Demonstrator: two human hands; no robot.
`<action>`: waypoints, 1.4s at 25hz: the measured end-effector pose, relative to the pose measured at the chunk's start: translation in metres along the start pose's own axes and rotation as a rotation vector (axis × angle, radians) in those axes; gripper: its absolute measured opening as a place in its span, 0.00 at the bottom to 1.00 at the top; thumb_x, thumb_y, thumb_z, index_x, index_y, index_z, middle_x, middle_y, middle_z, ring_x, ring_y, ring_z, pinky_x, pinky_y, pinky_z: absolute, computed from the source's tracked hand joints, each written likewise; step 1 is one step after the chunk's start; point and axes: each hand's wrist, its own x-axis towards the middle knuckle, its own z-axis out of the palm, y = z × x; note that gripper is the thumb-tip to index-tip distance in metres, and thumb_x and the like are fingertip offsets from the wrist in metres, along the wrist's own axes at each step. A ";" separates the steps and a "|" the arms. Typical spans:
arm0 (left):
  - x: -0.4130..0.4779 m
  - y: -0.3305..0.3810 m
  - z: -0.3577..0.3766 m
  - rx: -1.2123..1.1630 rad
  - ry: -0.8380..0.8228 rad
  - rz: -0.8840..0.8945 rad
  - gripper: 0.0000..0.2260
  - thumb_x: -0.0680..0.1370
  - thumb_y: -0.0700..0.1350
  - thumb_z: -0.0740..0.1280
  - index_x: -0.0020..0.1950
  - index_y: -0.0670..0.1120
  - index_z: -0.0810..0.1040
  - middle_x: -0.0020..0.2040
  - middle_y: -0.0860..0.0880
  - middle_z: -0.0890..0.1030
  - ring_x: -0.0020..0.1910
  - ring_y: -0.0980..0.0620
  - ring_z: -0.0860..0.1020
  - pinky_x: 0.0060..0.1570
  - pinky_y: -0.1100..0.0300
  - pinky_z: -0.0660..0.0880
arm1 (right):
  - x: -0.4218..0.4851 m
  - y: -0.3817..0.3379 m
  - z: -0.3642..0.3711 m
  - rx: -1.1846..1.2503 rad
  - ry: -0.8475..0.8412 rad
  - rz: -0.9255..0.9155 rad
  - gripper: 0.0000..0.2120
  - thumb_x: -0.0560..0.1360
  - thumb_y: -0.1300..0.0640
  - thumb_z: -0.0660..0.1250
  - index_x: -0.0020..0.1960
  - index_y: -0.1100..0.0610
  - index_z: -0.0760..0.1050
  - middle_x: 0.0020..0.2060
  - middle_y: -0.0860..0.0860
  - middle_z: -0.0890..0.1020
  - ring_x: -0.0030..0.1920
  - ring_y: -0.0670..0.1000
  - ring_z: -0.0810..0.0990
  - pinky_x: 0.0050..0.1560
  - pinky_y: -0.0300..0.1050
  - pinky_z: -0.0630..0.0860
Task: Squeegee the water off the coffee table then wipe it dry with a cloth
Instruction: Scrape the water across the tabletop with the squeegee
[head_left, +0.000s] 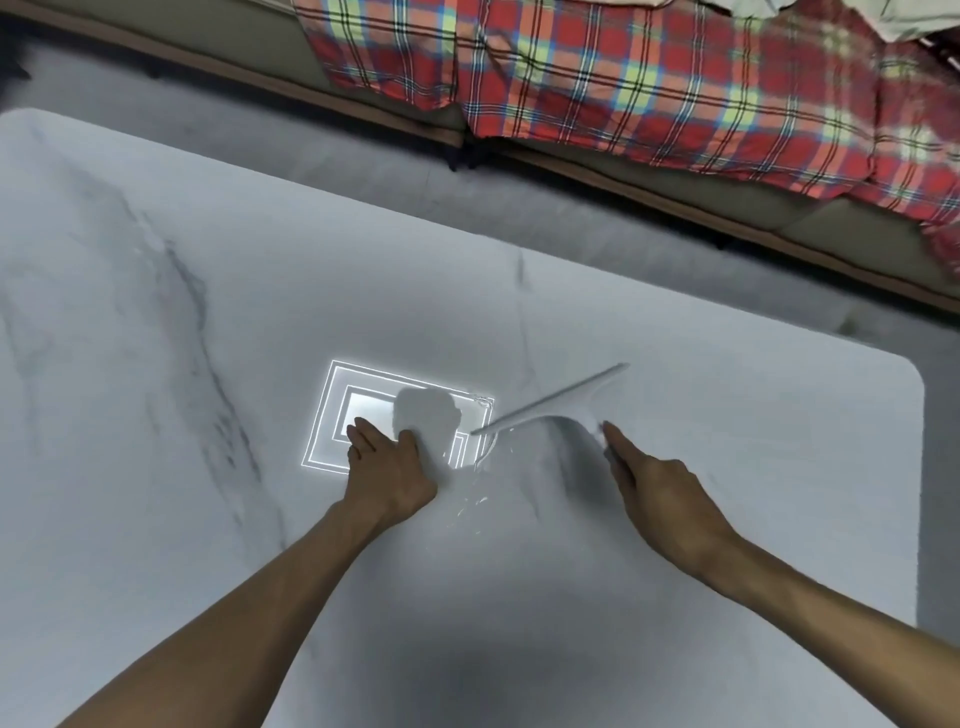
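Squeegeeing looks underway: the right hand (660, 499) grips a white plastic squeegee (556, 402) beside a small puddle (480, 483) on the marbled grey worktop (156, 364), while the left hand (387, 467) clutches a crumpled pale cloth (428, 415), drying still to come.

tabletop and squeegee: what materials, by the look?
Tabletop: looks like polished marble or a marble-look slab; pale with grey veining, glossy enough to mirror a ceiling light. Could be laminate. Squeegee in the right hand: white, smooth, probably plastic; its blade edge is too blurred to tell.
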 end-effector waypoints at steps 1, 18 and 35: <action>0.001 0.001 0.001 0.005 -0.001 -0.010 0.20 0.71 0.39 0.54 0.64 0.39 0.64 0.71 0.19 0.45 0.73 0.22 0.44 0.74 0.39 0.51 | 0.000 0.004 -0.009 -0.003 0.019 -0.006 0.22 0.82 0.45 0.50 0.75 0.39 0.56 0.38 0.53 0.84 0.38 0.56 0.82 0.40 0.44 0.74; -0.002 0.010 -0.005 0.023 -0.052 -0.020 0.21 0.72 0.38 0.54 0.65 0.39 0.63 0.69 0.17 0.43 0.72 0.20 0.42 0.74 0.38 0.48 | -0.008 -0.001 0.018 0.107 -0.005 0.160 0.25 0.83 0.52 0.49 0.79 0.47 0.49 0.41 0.57 0.80 0.40 0.59 0.78 0.43 0.45 0.70; -0.010 -0.022 -0.003 0.023 -0.003 0.085 0.20 0.74 0.39 0.57 0.66 0.37 0.65 0.73 0.27 0.54 0.76 0.32 0.45 0.75 0.45 0.52 | 0.029 -0.060 0.040 0.027 0.069 -0.190 0.24 0.83 0.54 0.51 0.77 0.42 0.52 0.39 0.56 0.81 0.39 0.61 0.78 0.41 0.51 0.76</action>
